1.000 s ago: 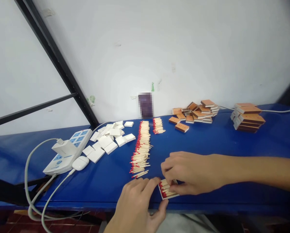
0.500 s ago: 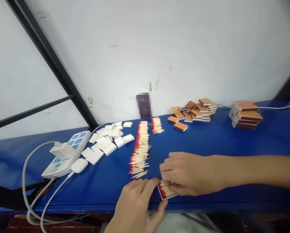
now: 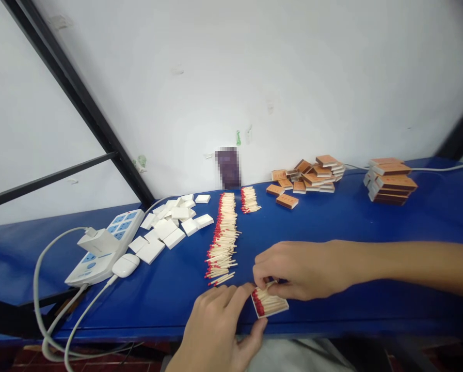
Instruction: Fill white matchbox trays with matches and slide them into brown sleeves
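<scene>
A small white matchbox tray (image 3: 274, 312) full of red-headed matches (image 3: 269, 301) lies near the front edge of the blue table. My left hand (image 3: 222, 323) grips the tray's left end, thumb at the near corner and forefinger at the far corner. Over the tray's far side, my right hand (image 3: 291, 269) has its fingers curled in a pinch on matches there; its fingertips are partly hidden. Beyond my left hand runs a long row of loose matches (image 3: 224, 232), heads to the left. A shorter row of matches (image 3: 249, 200) lies beside its far end.
White trays (image 3: 165, 227) lie heaped at the left, beside a power strip (image 3: 109, 245) with a plugged-in charger, a white earphone case (image 3: 125, 265) and cables. Orange matchboxes (image 3: 312, 175) are piled at the back, with a neater stack (image 3: 392, 181) farther right. A wall stands behind.
My right hand has shifted slightly away from me and left, uncovering more of the matches and the tray's right end. My left hand keeps its hold on the tray.
</scene>
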A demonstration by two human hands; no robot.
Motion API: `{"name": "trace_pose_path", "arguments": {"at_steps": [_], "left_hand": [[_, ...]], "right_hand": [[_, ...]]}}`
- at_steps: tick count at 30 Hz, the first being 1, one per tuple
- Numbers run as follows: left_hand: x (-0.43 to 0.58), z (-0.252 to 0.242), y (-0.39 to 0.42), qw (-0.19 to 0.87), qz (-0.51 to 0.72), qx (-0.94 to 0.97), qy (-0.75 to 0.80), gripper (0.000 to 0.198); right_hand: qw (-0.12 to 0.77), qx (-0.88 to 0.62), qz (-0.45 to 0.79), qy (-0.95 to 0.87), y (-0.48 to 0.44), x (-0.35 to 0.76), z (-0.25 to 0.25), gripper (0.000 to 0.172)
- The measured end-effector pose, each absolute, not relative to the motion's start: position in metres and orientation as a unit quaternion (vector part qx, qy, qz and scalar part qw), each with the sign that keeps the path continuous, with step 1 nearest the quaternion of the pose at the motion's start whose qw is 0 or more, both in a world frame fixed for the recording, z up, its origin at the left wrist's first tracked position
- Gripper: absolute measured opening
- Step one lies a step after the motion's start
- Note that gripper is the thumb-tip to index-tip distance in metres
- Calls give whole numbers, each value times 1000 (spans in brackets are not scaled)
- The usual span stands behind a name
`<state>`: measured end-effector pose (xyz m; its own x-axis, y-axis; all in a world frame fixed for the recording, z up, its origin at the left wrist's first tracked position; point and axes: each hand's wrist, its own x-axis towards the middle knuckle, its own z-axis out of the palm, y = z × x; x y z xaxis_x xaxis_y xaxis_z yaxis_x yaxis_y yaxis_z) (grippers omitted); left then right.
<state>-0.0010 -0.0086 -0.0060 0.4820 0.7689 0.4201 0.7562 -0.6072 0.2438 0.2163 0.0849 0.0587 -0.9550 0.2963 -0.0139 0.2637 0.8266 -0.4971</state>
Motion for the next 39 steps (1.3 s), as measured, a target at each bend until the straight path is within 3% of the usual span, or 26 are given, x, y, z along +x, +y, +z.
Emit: {"name": "trace_pose_path", "arguments": {"at_steps": [7, 12, 16, 18, 23, 30, 39], "left_hand": [[-1, -5, -8, 15, 246, 863, 441, 28], [-2, -7, -9, 8, 248, 863, 441, 30], [-2, -9, -10, -2, 254, 862, 438, 32], [-2, -9, -10, -12, 261, 862, 435, 32], [-2, -10, -8, -37, 272, 863, 423, 30], [-3, -12, -7, -57, 272, 867, 414, 29], [-3, -11, -5, -63, 266, 868, 415, 29]], "right_hand": [[28, -149, 252, -956, 86, 215, 55, 4], [25, -164, 282, -945, 94, 215, 62, 17], [80, -268, 131, -951, 127, 219, 50, 21], [118, -309, 70, -941, 149, 222, 37, 35], [150, -394, 24, -907, 184, 226, 6, 51], [180, -429, 15, -885, 185, 226, -1, 39], [202, -366, 29, -908, 185, 227, 0, 28]]}}
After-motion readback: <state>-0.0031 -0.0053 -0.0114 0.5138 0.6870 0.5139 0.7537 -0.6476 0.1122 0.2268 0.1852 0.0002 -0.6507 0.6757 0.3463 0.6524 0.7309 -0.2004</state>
